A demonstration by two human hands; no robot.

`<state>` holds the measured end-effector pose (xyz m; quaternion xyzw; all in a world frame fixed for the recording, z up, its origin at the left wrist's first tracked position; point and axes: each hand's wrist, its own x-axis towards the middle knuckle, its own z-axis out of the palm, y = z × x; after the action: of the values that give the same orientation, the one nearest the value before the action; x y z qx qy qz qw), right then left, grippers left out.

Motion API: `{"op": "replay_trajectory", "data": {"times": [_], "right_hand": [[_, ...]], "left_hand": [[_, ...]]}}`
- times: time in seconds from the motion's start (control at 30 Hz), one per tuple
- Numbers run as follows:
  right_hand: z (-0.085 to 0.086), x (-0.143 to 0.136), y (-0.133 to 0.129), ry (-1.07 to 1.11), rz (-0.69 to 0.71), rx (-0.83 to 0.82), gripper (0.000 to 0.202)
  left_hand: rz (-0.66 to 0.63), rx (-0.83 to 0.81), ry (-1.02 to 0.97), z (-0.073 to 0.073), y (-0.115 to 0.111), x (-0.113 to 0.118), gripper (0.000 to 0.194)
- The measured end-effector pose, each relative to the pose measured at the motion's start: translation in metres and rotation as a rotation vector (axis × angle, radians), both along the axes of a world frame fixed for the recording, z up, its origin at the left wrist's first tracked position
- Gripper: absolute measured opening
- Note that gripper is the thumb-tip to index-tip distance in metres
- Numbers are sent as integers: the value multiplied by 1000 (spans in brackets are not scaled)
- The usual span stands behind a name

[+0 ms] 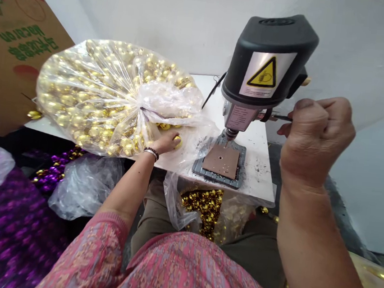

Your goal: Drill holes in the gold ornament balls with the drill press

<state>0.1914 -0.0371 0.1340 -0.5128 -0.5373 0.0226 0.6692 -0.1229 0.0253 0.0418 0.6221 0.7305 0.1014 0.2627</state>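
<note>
My left hand (pixel 165 142) is at the mouth of a large clear plastic bag (pixel 169 97) full of shiny gold balls, its fingers closed on one gold ball (pixel 177 142). My right hand (pixel 317 133) is wrapped round the lever (pixel 283 118) on the side of a black bench drill press (pixel 268 56). Below the drill's chuck (pixel 230 134) lies a brown board (pixel 222 161) with a small hole, on the grey metal base (pixel 239 175). No ball rests on the board.
Dark shavings litter the white table (pixel 261 182) around the base. A printed cardboard box (pixel 13 54) stands at the left. Purple balls (pixel 7 230) in plastic are lower left. An open bag of gold balls (pixel 206 208) hangs below the table's front edge, between my legs.
</note>
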Motion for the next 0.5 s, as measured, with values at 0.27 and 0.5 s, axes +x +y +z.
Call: {"op": "replay_trajectory", "data": {"times": [0.27,0.5], "right_hand": [[-4,-2,0,10,5,49,37],[0,5,3,-101,17,-1,40]], "left_hand": [[61,-59,-1136,-4,-29,21,37],[-83,-220,-1139,-13,-39,69,48]]}}
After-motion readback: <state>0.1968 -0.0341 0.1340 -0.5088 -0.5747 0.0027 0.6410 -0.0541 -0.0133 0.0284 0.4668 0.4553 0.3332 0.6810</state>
